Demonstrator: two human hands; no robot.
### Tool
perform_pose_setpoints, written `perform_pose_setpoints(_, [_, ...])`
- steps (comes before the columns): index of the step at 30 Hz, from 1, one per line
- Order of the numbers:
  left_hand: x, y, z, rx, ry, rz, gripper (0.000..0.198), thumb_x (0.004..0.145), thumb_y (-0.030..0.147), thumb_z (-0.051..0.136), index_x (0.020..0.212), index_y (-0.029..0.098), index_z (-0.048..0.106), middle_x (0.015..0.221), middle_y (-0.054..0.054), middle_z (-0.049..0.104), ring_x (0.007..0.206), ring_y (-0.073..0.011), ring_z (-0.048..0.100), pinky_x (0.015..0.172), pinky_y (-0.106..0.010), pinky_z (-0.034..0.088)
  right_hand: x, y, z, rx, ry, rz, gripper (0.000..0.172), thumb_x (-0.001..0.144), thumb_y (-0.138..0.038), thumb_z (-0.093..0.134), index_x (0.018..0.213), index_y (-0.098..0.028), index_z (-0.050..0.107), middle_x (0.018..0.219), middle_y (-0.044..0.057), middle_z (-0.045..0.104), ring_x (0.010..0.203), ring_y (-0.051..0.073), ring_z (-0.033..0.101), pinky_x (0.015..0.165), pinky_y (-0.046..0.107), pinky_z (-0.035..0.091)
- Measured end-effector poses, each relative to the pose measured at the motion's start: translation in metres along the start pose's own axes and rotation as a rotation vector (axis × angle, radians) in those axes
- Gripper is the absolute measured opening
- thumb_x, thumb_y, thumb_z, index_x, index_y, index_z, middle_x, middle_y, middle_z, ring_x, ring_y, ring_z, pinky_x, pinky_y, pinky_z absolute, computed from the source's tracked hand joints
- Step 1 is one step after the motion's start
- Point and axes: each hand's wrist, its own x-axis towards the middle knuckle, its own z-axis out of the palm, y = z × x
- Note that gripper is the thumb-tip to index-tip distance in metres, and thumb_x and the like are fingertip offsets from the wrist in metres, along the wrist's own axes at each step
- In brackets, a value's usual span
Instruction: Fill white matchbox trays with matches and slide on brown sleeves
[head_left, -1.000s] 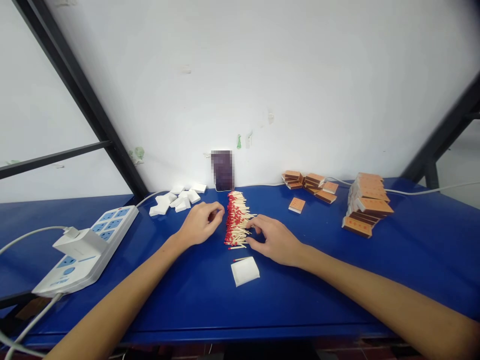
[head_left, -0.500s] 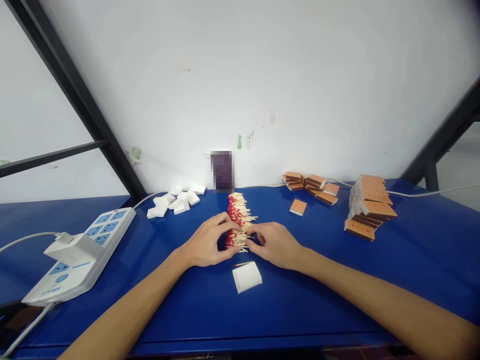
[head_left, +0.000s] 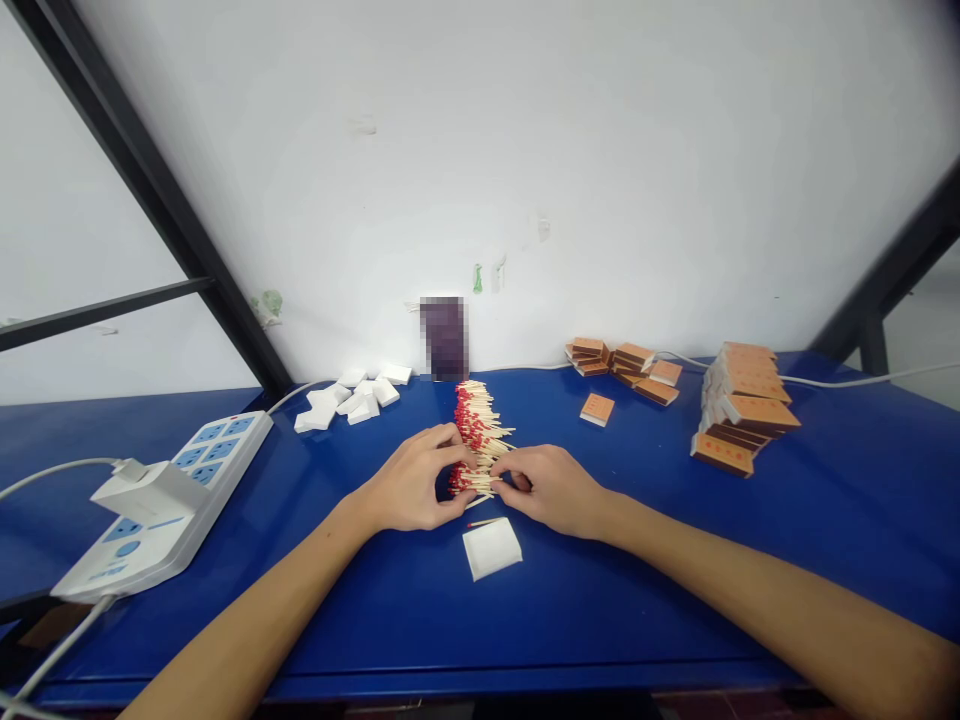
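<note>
A long heap of red-headed matches (head_left: 480,425) lies on the blue table, heads to the left and pale sticks to the right. At its near end my left hand (head_left: 420,480) curves thumb and fingers around the head side of some matches. Opposite it, my right hand (head_left: 551,488) pinches the stick ends of the same matches between thumb and fingers. Just in front of both hands rests a small white matchbox tray (head_left: 492,550). One loose match (head_left: 484,522) lies along its far edge.
White matchbox trays (head_left: 356,397) are scattered at back left. Orange matchboxes (head_left: 637,365) lie at back right, one single box (head_left: 597,409) nearer, beside a tall stack (head_left: 746,405). A power strip (head_left: 172,510) with cables occupies the left. A blurred dark object (head_left: 445,338) stands against the wall.
Both hands stay at the near end of the heap, with only slight finger movement. The whole view has shifted slightly; nothing has been set down or picked up.
</note>
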Motion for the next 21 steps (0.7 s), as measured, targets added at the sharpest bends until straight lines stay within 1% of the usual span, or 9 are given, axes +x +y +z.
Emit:
perform_pose_setpoints(7, [-0.0029,0.0042,-0.0036,-0.026,-0.01,-0.015,0.018,0.082,0.027,0.064,0.097,0.019,0.065,0.095,-0.005,0.056,0.086,-0.0193,0.054,0.078,-0.033,0.047,-0.0034,-0.0008,-0.0013,0.042,-0.017,-0.042,0.012,0.087,-0.023,0.059,0.091,-0.019,0.07,0.06,-0.004,0.055,0.053,0.01,0.045,0.057,0.023,0.029])
perform_pose_setpoints(13, [-0.004,0.0023,-0.0041,-0.037,-0.004,-0.019,0.018,0.082,0.03,0.065,0.096,0.018,0.064,0.094,-0.005,0.057,0.085,-0.019,0.055,0.077,-0.032,0.046,-0.0053,0.0001,-0.0046,0.073,0.044,0.034,0.012,0.087,-0.022,0.058,0.093,-0.018,0.068,0.058,-0.006,0.052,0.053,0.009,0.044,0.057,0.023,0.029])
perform_pose_setpoints(18, [-0.0043,0.0006,-0.0045,0.023,-0.034,-0.024,0.026,0.083,0.037,0.065,0.102,0.019,0.065,0.093,-0.005,0.056,0.086,-0.0203,0.054,0.076,-0.033,0.045,-0.0065,-0.0011,-0.0068,0.067,0.031,0.052,0.011,0.087,-0.024,0.059,0.092,-0.019,0.068,0.061,-0.005,0.053,0.056,0.01,0.046,0.059,0.024,0.03])
perform_pose_setpoints(21, [-0.0038,0.0014,-0.0045,0.027,-0.056,-0.025,0.025,0.084,0.037,0.064,0.1,0.019,0.065,0.091,-0.005,0.057,0.085,-0.0201,0.054,0.075,-0.032,0.045,-0.0069,-0.0008,-0.006,0.063,0.029,0.056,0.016,0.087,-0.024,0.06,0.099,-0.02,0.068,0.064,-0.005,0.054,0.058,0.01,0.047,0.06,0.024,0.031])
